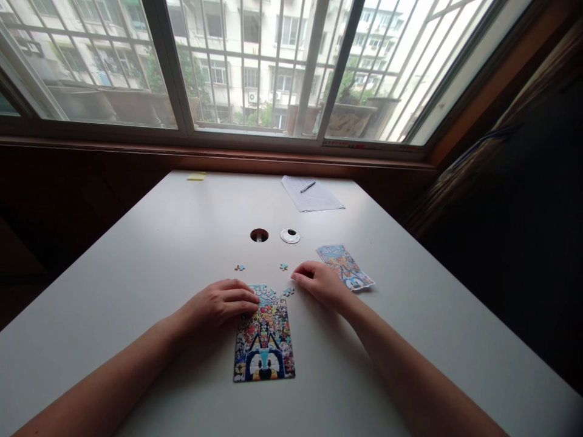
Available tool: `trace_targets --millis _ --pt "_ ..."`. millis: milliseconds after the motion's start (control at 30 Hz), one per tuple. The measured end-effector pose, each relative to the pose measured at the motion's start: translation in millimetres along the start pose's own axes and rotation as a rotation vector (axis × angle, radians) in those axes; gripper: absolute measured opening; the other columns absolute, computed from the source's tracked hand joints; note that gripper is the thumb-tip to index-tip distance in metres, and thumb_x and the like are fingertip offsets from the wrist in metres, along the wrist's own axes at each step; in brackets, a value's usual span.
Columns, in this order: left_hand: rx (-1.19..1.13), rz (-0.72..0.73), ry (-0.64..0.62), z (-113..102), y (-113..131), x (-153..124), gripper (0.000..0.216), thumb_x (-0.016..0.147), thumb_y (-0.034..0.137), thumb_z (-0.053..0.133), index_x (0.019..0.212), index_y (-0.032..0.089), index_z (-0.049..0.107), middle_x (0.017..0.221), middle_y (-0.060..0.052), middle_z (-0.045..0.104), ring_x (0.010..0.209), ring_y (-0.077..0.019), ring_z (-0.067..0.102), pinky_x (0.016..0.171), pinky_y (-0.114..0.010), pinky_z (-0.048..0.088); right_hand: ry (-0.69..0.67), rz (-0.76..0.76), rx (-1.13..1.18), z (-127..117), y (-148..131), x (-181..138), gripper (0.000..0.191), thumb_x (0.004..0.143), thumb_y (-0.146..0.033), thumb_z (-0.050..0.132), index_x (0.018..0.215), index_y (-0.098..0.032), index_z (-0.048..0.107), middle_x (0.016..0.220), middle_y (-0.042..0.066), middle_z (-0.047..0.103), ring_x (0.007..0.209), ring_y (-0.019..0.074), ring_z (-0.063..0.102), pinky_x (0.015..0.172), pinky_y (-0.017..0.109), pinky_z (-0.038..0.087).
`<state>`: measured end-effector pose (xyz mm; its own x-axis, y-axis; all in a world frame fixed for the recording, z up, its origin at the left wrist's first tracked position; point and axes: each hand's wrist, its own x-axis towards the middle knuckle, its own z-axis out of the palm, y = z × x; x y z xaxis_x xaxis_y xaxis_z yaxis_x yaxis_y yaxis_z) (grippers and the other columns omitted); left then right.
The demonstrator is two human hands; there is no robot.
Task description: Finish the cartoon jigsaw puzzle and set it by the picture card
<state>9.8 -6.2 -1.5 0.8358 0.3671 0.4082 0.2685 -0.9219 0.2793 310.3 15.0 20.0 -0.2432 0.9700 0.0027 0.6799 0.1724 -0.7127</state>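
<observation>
A nearly whole jigsaw puzzle (265, 340) with a blue cartoon dog lies on the white table, its top edge uneven. My left hand (230, 298) rests flat on its upper left part, fingers stretched out. Over the table to the upper right of the puzzle is my right hand (316, 280), thumb and forefinger pinched together; anything between them is too small to make out. Just below those fingertips lies a loose puzzle piece (288, 292), close to the puzzle's top right corner. Another piece (283, 267) sits to their left, and a third piece (239, 267) lies above my left hand.
A picture sheet (344, 267) with the same design lies beyond my right hand. Farther back are a round table hole (259, 235), its cover ring (290, 235), a paper (314, 197) with a pen (308, 187), and yellow sticky notes (196, 176). A barred window stands behind.
</observation>
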Motion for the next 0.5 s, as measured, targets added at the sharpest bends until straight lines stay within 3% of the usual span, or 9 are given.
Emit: trace_targets --millis 233,500 --pt "-0.006 0.013 0.018 0 0 1 0.026 0.098 0.02 0.057 0.123 0.021 0.065 0.118 -0.007 0.072 0.113 -0.0206 0.062 0.097 -0.036 0.054 -0.255 -0.077 0.017 -13 5 0 0.013 0.08 -0.023 0.071 0.091 -0.023 0.079 0.092 0.003 0.066 0.082 0.0171 0.064 0.075 0.028 0.048" --pt "0.004 -0.008 -0.004 -5 4 4 0.025 0.1 0.02 0.055 0.121 0.021 0.067 0.117 -0.008 0.072 0.113 -0.0198 0.063 0.097 -0.034 0.055 -0.195 -0.124 0.011 -1 8 -1 0.009 0.08 -0.021 0.074 0.089 -0.023 0.078 0.096 0.003 0.06 0.078 0.0138 0.062 0.078 0.028 0.051"
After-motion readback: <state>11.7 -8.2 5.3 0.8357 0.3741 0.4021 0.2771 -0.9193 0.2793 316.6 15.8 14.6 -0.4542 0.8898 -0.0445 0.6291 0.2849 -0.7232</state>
